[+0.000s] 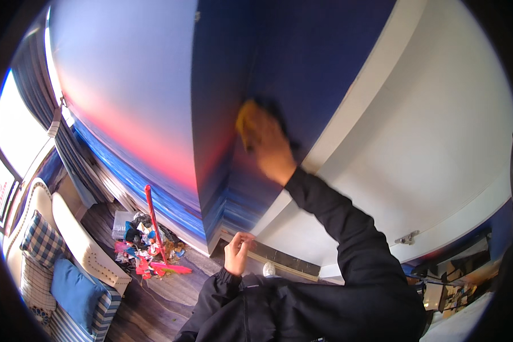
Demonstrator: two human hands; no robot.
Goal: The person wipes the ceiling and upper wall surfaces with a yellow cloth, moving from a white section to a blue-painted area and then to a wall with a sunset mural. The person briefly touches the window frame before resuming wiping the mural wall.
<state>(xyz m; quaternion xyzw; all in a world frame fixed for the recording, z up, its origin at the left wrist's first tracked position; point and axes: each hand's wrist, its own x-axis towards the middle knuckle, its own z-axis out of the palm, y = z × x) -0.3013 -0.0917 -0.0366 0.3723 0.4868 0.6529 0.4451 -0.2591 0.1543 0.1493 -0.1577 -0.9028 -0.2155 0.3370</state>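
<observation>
My right hand [273, 149] is stretched up to the dark blue part of a mural wall [312, 55]. It presses a yellow cloth or sponge [246, 122] flat there, close to an inner corner; motion blurs both. Lower down, in front of my body, hovers my left hand [237, 254], its fingers loosely bent and nothing visible in them. The painted wall shows a pink sunset band over a blue sea.
A white door [414, 124] with a metal handle [407, 237] stands at right. On the wood-look floor, a pile of rubbish [143, 241] lies beside a red-handled broom [151, 213]. A cream sofa [83, 233] with cushions and a grey curtain [40, 85] are at left.
</observation>
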